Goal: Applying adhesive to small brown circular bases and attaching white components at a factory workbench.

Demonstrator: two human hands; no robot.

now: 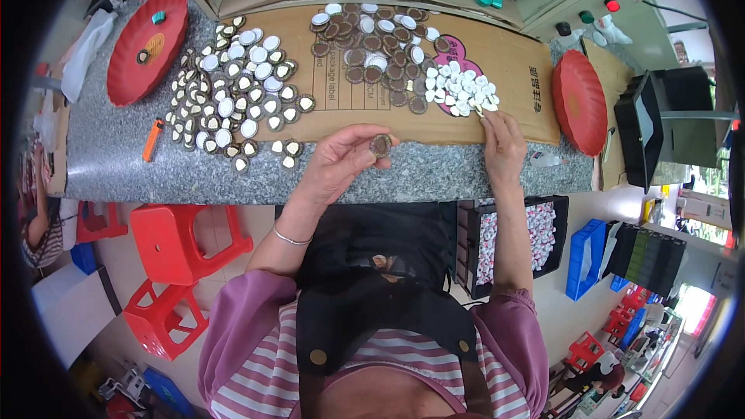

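Brown cap between left fingers

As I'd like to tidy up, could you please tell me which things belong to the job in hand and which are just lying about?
Job:
- cap in left hand
- white pieces at right hand
- loose caps

Apparently lying about:
- orange item
- red stools

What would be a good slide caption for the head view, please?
Left hand holds a round brown piece; right hand at small white pieces.

Small, round brown cap, held, left of loosely heaped white pieces
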